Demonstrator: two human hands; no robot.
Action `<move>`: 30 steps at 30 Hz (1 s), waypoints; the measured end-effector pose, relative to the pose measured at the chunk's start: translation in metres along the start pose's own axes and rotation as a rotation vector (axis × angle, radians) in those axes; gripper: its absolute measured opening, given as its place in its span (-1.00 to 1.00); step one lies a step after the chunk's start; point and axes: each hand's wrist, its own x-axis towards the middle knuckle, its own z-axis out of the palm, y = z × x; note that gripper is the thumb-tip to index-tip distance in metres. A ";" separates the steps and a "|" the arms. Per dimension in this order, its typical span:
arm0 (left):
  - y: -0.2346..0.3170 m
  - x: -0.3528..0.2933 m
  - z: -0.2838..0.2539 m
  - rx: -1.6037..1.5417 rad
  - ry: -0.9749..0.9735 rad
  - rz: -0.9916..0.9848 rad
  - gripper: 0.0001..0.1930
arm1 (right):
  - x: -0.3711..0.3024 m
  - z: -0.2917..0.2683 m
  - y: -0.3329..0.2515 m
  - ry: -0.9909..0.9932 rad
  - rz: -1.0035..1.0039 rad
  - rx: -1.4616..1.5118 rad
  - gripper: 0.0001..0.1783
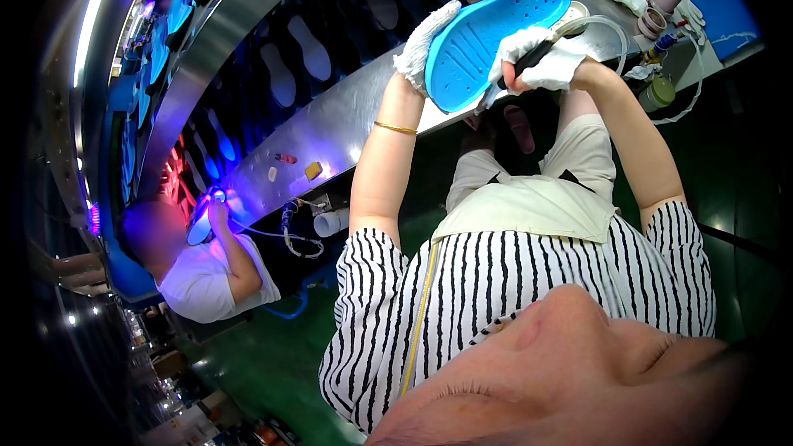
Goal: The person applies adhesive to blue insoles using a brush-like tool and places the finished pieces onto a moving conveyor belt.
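Note:
A bright blue shoe sole (pixel 494 29) with grooves and small holes is held up tilted over the metal ledge. My left hand (pixel 424 45), in a white knit glove, grips its left edge; the fingertips are partly hidden behind the sole. At the sole's lower right edge, my right hand (pixel 541 66) is closed round a black-handled tool (pixel 535 58). This hand wears a white glove that leaves some fingers bare. The tool's working end is hidden, so I cannot tell its kind or whether it touches the sole.
Beyond the metal ledge (pixel 330 107), a dark conveyor carries several soles (pixel 310 48). On the right bench lie pink cups (pixel 652 23), gloves, a green jar (pixel 658 92) and a clear tube (pixel 698 74). A co-worker (pixel 219 272) handles a sole under purple light at left.

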 end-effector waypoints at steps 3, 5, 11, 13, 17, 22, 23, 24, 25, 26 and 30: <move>0.003 -0.003 0.007 0.037 -0.029 -0.064 -0.48 | 0.002 0.000 0.000 0.126 -0.116 -0.077 -0.90; 0.005 -0.003 0.010 0.068 -0.092 -0.048 -0.47 | 0.001 0.001 0.001 0.066 -0.207 -0.117 -0.91; 0.009 -0.004 0.012 0.168 -0.062 -0.115 -0.39 | -0.009 -0.020 0.004 0.011 0.039 -0.223 -0.88; 0.010 -0.004 0.013 0.184 -0.050 -0.083 -0.38 | -0.009 -0.022 0.007 0.041 -0.141 -0.013 -0.87; 0.011 -0.005 0.010 0.163 -0.060 -0.107 -0.41 | -0.012 -0.029 0.008 0.075 -0.101 -0.255 -0.86; 0.004 -0.004 -0.009 -0.177 -0.187 -0.055 -0.47 | -0.023 -0.041 -0.004 0.112 0.021 -0.066 -0.86; 0.002 -0.002 -0.014 -0.218 -0.135 -0.030 -0.43 | -0.023 -0.035 -0.005 0.124 -0.139 0.098 -0.88; -0.006 0.000 -0.017 -0.351 -0.213 0.037 -0.37 | -0.020 -0.023 -0.006 0.212 -0.108 0.137 -0.88; -0.015 0.001 -0.018 -0.459 -0.200 0.070 -0.30 | -0.014 -0.008 -0.005 0.266 -0.119 0.174 -0.87; -0.021 0.003 -0.020 -0.475 -0.288 0.150 -0.20 | -0.011 0.010 -0.005 0.351 -0.133 0.099 -0.86; -0.040 0.001 -0.024 -0.567 -0.385 0.298 -0.15 | -0.008 0.058 -0.002 0.298 -0.083 0.071 -0.89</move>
